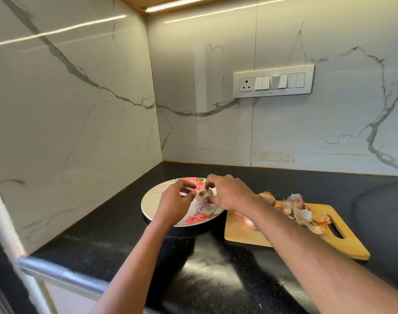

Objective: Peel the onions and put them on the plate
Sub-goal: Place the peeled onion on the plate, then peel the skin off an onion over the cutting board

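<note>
Both forearms entered from the bottom of the frame and met at centre, over the black table (pixel 216 279). Left hand (pixel 174 206) and right hand (pixel 227 193) both grasped one onion (pixel 203 196) between fingertips, held just above the floral plate (pixel 152 200). Root end faced the camera; the onion looked pale, mostly stripped. Right hand's fingertips pinched at its top edge, likely pulling the last skin.

Right of the plate, touching or nearly so: wooden cutting board (pixel 245 236). On it, partly hidden behind the right forearm, an unpeeled onion (pixel 249 222); another brown onion (pixel 268 197) at the board's far edge. Pile of peels (pixel 302 211) further right on the board.

Step in hand, my read: finishing the peel on this onion. Next move calls for tearing the remaining skin free, dropping it with the peels, setting the onion on the plate, then grabbing one from the board.

Upper right: switch panel (pixel 274 80) on the marble wall.
</note>
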`<state>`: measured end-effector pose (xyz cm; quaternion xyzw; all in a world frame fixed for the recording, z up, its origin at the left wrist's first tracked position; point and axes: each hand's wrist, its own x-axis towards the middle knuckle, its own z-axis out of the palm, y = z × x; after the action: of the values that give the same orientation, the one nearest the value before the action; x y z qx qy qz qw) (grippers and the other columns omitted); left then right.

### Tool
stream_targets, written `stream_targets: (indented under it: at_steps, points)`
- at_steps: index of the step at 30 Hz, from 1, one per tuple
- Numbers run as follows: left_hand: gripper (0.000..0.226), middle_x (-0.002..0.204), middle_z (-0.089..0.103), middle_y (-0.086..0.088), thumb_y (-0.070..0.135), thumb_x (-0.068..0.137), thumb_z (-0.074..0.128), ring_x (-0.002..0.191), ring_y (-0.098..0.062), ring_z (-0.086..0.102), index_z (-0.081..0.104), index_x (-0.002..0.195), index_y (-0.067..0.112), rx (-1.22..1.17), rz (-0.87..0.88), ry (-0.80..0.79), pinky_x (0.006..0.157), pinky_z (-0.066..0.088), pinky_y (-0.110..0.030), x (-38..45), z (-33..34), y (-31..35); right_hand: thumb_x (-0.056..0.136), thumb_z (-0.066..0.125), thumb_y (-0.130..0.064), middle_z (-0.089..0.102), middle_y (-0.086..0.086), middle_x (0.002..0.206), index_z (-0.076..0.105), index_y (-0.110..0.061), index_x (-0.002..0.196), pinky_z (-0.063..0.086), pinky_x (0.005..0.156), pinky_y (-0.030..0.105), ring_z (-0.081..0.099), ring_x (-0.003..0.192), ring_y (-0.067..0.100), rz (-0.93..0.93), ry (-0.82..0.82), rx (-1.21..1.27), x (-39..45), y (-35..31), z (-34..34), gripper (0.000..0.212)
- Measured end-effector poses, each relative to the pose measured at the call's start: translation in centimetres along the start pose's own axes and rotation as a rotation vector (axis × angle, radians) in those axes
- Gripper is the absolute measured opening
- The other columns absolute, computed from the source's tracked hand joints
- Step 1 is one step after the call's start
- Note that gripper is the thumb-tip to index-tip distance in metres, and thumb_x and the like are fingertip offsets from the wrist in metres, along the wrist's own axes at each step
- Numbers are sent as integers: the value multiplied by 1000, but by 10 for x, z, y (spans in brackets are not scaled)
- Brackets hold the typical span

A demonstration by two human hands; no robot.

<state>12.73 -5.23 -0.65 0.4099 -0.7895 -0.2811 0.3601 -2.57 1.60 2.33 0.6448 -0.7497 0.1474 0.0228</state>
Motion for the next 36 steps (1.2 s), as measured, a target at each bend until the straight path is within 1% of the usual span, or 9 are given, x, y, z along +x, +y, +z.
stream_targets:
  at_steps: [2, 5, 7, 10, 15, 18, 21, 29, 36]
  points:
    - [15, 99, 62, 15, 20, 99, 64, 88, -3, 59, 63, 112, 28, -13, -11, -4, 69, 41, -17, 1, 1, 0, 97, 65, -30, 64, 6, 124, 49, -28, 127, 49, 83, 37, 60, 101, 24, -5, -8, 7, 3, -2, 1, 34]
    - [22, 105, 65, 9, 14, 99, 63, 97, -11, 63, 62, 117, 26, -17, -29, -12, 76, 43, -23, 2, 4, 0, 92, 72, -36, 64, 4, 132, 51, -30, 138, 49, 97, 42, 61, 116, 26, -31, -9, 13, 6, -5, -1, 51]
    - [30, 109, 66, 7, 5, 97, 60, 99, -11, 63, 61, 118, 27, -31, -44, -15, 72, 43, -19, 3, 5, 1, 88, 77, -34, 63, 4, 135, 57, -28, 138, 51, 95, 39, 61, 119, 26, -56, 5, 32, 6, -6, 0, 55]
    - [43, 116, 63, 7, -1, 93, 58, 102, -12, 61, 56, 126, 26, -75, -45, -68, 71, 43, -16, 2, 8, 7, 86, 80, -24, 62, 5, 121, 64, -24, 131, 49, 82, 31, 62, 107, 23, -91, 100, 182, 4, 0, 2, 48]
    - [57, 114, 70, 1, 6, 84, 80, 99, -13, 72, 56, 133, 21, -366, 125, -107, 89, 59, -35, 0, 22, 35, 77, 88, -25, 66, -6, 110, 70, -28, 118, 56, 87, 25, 66, 98, 9, -67, 314, 482, -18, 28, -24, 45]
    - [59, 108, 75, -2, 0, 76, 86, 97, -16, 74, 63, 128, 15, -488, 208, -148, 91, 60, -40, 0, 40, 59, 86, 80, -27, 74, -16, 105, 72, -33, 112, 53, 83, 14, 69, 93, -3, -9, 338, 636, -50, 58, -46, 28]
    - [60, 111, 76, -1, -1, 75, 86, 103, -16, 74, 65, 128, 19, -500, 284, -268, 96, 58, -41, -6, 62, 76, 88, 78, -25, 76, -14, 102, 74, -29, 108, 53, 81, 17, 72, 90, 0, 14, 321, 764, -81, 90, -57, 21]
    - [62, 117, 75, 1, 3, 76, 86, 108, -14, 72, 64, 132, 20, -479, 311, -385, 98, 58, -43, -14, 78, 85, 92, 71, -7, 76, -8, 111, 75, -24, 113, 59, 93, 41, 74, 101, 14, -5, 313, 818, -108, 127, -48, 27]
    - [63, 117, 75, 0, 4, 77, 84, 108, -15, 72, 63, 135, 18, -499, 311, -390, 95, 59, -38, -17, 77, 83, 84, 80, -17, 77, -10, 100, 73, -27, 110, 57, 83, 24, 73, 90, 3, -13, 330, 749, -107, 119, -48, 28]
